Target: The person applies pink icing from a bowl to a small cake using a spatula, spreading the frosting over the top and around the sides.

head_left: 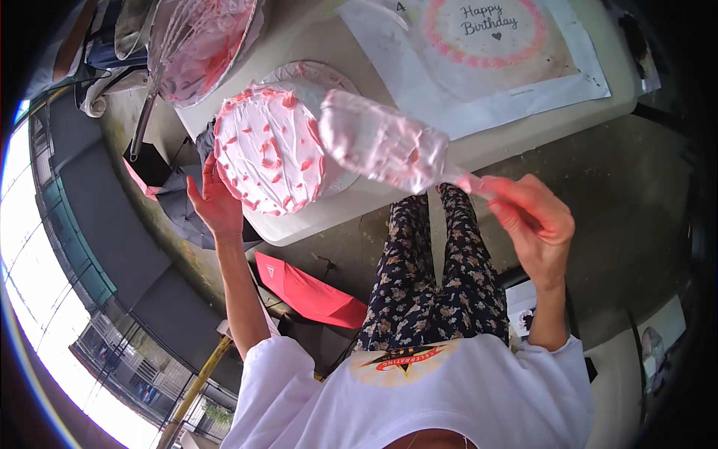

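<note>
A round cake (271, 150) covered in white icing with pink dabs stands near the table's left front corner. My left hand (217, 202) is at its left edge, thumb spread from the fingers. The fingertips come up close against the cake's side, and I cannot tell whether they touch it. In my right hand (535, 221) is the pink handle of a spatula (385, 142), gripped between thumb and fingers. Thick white and pink icing coats its broad blade, which is held up in the air to the right of the cake.
A mixing bowl (198, 56) with pink icing and a whisk (194, 19) sits behind the cake. On the white table (493, 153) lies a printed sheet (486, 97) picturing a pink-ringed cake. A red umbrella (307, 292) is below the table's front edge.
</note>
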A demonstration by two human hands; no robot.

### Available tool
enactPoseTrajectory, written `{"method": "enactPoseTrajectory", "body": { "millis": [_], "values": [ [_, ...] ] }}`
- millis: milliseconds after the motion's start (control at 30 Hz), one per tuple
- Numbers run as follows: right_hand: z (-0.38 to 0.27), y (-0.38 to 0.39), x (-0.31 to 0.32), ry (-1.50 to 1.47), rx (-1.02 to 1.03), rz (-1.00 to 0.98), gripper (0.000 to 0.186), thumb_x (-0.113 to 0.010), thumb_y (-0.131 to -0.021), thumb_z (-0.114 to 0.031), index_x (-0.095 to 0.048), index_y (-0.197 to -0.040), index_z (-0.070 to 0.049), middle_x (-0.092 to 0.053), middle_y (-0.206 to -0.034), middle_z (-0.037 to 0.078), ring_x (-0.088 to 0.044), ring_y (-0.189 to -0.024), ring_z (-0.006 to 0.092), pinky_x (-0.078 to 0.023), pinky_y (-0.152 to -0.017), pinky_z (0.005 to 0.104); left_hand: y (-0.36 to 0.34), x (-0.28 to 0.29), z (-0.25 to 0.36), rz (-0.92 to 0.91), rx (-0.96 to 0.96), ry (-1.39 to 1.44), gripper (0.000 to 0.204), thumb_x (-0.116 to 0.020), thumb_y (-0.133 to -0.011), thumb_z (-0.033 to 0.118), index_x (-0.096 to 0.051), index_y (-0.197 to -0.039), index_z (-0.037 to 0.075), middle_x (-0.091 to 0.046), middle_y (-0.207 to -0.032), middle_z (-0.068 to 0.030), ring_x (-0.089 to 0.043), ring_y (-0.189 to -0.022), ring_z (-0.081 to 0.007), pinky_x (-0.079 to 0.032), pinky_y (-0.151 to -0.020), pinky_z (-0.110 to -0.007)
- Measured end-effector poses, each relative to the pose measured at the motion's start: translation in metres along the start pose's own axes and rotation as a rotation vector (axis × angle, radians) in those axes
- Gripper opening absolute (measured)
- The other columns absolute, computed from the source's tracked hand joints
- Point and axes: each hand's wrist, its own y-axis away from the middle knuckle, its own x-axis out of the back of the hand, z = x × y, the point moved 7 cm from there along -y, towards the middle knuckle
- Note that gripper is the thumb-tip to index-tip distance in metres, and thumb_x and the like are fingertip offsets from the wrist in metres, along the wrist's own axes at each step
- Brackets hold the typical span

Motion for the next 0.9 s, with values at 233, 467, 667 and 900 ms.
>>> {"method": "enactPoseTrajectory", "body": {
  "millis": [233,467,667,900],
  "values": [
    [0.032,0.018,-0.014,0.193,-0.046,0.035,0.021,-0.067,-0.076,0.001,-0.066,-0.096,-0.004,-0.055,-0.068,0.007,-0.05,-0.054,0.0147,-0.039,-0.048,0.0263,-0.002,-0.009,-0.005,-0.062,0.089,0.013,0.057,-0.039,-0.091,0.047,-0.044,-0.124,0.001,-0.048,-0.128,-0.011,-0.044,-0.12,-0.026,-0.031,-0.102,-0.043],
    [0.034,0.024,-0.02,0.127,-0.125,0.058,0.021,-0.067,-0.075,0.001,-0.066,-0.096,-0.004,-0.057,-0.07,0.007,-0.051,-0.054,0.0156,-0.04,-0.049,0.0269,-0.001,-0.024,-0.008,-0.011,0.103,-0.017,0.054,-0.041,-0.091,0.048,-0.047,-0.118,0.002,-0.051,-0.124,-0.0102,-0.045,-0.117,-0.0243,-0.032,-0.101,-0.041],
    [0.001,0.021,-0.012,0.043,-0.078,0.021,0.026,-0.068,-0.074,0.003,-0.066,-0.099,-0.004,-0.056,-0.068,0.006,-0.049,-0.055,0.0128,-0.038,-0.048,0.0253,0.002,-0.024,-0.008,0.011,0.103,0.004,0.052,-0.04,-0.091,0.048,-0.05,-0.116,0.003,-0.052,-0.123,-0.0096,-0.045,-0.117,-0.0242,-0.032,-0.101,-0.041],
    [0.016,0.025,0.01,0.083,-0.086,0.098,0.025,-0.068,-0.074,0.003,-0.066,-0.098,-0.003,-0.053,-0.065,0.004,-0.046,-0.053,0.01,-0.034,-0.046,0.0244,-0.001,-0.035,-0.012,0.02,0.126,0.025,0.053,-0.038,-0.091,0.048,-0.05,-0.116,0.002,-0.052,-0.123,-0.0106,-0.045,-0.117,-0.0249,-0.031,-0.102,-0.042]
  ]
}}
